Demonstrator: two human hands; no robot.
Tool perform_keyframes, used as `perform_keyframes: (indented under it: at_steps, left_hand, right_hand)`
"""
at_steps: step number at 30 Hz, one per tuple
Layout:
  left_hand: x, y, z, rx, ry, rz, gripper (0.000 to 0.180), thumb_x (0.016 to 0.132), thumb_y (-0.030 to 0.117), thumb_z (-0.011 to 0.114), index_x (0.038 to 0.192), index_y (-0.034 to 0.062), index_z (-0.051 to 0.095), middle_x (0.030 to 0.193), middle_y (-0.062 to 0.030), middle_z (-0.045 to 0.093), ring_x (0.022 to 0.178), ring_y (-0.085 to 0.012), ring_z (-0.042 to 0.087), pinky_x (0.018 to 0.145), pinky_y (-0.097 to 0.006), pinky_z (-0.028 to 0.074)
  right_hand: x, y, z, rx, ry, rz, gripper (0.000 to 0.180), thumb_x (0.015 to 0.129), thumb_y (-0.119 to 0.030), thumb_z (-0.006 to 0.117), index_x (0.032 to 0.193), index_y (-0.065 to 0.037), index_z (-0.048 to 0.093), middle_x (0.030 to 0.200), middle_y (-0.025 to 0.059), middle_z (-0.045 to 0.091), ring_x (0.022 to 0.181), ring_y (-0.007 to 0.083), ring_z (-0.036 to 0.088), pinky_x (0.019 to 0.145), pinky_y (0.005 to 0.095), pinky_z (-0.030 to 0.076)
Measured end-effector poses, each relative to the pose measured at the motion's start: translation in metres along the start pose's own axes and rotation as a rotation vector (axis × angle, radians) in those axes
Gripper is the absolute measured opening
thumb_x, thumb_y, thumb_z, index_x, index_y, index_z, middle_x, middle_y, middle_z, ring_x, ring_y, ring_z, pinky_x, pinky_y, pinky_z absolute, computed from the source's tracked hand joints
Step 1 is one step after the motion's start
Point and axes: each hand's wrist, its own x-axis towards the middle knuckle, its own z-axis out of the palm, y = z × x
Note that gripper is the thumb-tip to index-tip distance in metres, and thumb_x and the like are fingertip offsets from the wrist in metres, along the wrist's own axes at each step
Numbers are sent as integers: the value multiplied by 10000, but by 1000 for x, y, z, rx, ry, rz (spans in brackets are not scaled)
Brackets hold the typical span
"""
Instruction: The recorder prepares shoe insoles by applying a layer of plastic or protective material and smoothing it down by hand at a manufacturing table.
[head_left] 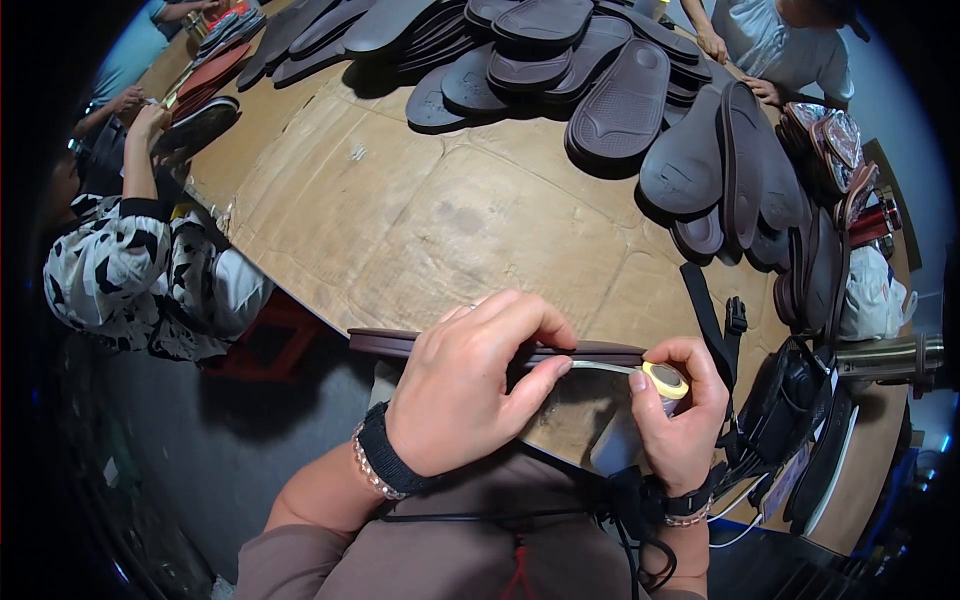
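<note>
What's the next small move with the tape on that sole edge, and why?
Probably slide the left hand rightward, pressing the tape strip onto the dark sole. The strip runs from the left fingertips to the yellow tape roll in the right hand, apparently not yet pressed down.

Sole (420,343) middle behind left hand (462,395)

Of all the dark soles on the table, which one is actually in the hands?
The brown sole held edge-on at the near table edge, under the left hand; the right hand holds yellow tape. The others lie piled far off.
</note>
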Motion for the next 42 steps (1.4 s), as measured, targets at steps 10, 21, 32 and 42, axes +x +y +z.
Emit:
perform_keyframes:
  at_steps: [10, 21, 32, 42]
  left_hand:
    - [-4, 3, 3, 45, 13, 19, 198, 797, 3, 795, 955, 26, 679, 903, -88, 678, 830, -237, 668, 749, -317, 512]
    - [-7, 2, 5, 87, 54, 51, 200, 779, 36, 809, 920, 51, 669, 874, -72, 675, 824, -257, 661, 756, -344, 493]
    - [-4, 1, 3, 110, 57, 65, 182, 793, 53, 796, 921, 58, 666, 873, -69, 671, 814, -271, 654, 743, -347, 483]
    - [-7, 10, -22, -113, -108, 53, 301, 841, 108, 798, 1075, 2, 641, 1015, -118, 672, 954, -241, 680, 876, -342, 530]
  right_hand:
    - [-5, -1, -2, 7, 54, 96, 253, 833, -101, 802, 954, 7, 608, 862, 91, 622, 767, 169, 605, 703, 302, 495]
    - [-5, -4, 1, -83, 82, 53, 253, 830, -112, 793, 912, 0, 582, 818, 108, 605, 723, 215, 596, 676, 331, 486]
    - [5, 7, -2, 64, -79, 242, 440, 878, -205, 771, 1237, 15, 643, 810, 50, 655, 733, 128, 617, 673, 290, 506]
    - [3, -19, -23, -108, 34, -191, 424, 740, -176, 812, 1101, 11, 691, 885, 157, 731, 773, 243, 753, 717, 325, 579]
